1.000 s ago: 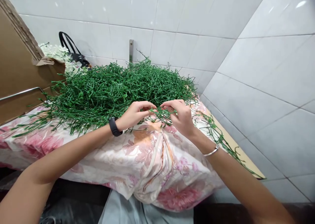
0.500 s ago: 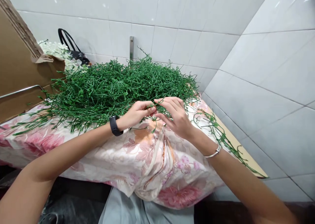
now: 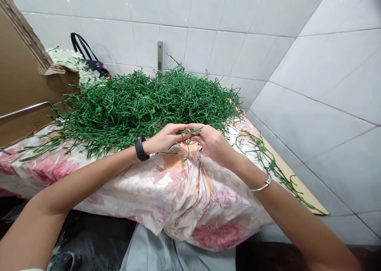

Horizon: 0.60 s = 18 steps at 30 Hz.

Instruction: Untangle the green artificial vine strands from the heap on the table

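Observation:
A thin green plant stem, seemingly artificial, is pinched between my two hands at the front of the table. My left hand, with a black band on its wrist, is closed on the stem's left part. From the right, my right hand grips the same stem, its fingertips meeting those of the left. Thin sprigs of the stem hang below the fingers. Just behind both hands lies a large tangled heap of green stems. The fingers partly hide the held stem.
A floral cloth covers the table. Several loose stems lie along the right edge on a pale board. A cardboard box, white flowers and a black-handled bag stand at left. Tiled walls rise behind and right.
My right hand's fingers have closed in against my left hand's fingertips, around the green stem. Both hands have dropped slightly. The heap lies as before.

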Each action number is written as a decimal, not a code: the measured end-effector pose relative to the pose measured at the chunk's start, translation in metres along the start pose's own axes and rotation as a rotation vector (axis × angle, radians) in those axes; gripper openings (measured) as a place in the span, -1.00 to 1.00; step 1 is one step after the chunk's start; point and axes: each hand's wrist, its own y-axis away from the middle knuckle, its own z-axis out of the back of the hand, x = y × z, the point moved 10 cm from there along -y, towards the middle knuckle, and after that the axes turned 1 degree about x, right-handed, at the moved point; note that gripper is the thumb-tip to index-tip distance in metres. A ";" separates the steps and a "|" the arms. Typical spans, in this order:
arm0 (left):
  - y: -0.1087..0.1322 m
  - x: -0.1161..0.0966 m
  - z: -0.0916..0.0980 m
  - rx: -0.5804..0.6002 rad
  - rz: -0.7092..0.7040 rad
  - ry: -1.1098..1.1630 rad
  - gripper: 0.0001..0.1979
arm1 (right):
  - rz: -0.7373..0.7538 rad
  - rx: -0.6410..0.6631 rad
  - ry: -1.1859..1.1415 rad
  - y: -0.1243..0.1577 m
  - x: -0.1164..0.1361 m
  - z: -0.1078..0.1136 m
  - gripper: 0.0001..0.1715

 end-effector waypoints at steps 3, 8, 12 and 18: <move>0.000 0.000 -0.002 0.022 -0.001 -0.012 -0.79 | -0.032 0.024 -0.088 0.001 -0.005 -0.002 -0.75; 0.002 -0.007 -0.009 0.098 0.010 -0.037 -0.78 | -0.302 -0.008 -0.755 0.002 -0.026 -0.005 -0.83; 0.005 -0.013 -0.011 0.120 0.018 -0.025 -0.78 | -0.505 -0.081 -1.238 0.005 -0.035 -0.013 -0.72; 0.004 -0.003 -0.012 0.114 0.068 -0.142 -0.76 | -0.734 -0.152 -1.227 0.015 -0.053 -0.022 -0.67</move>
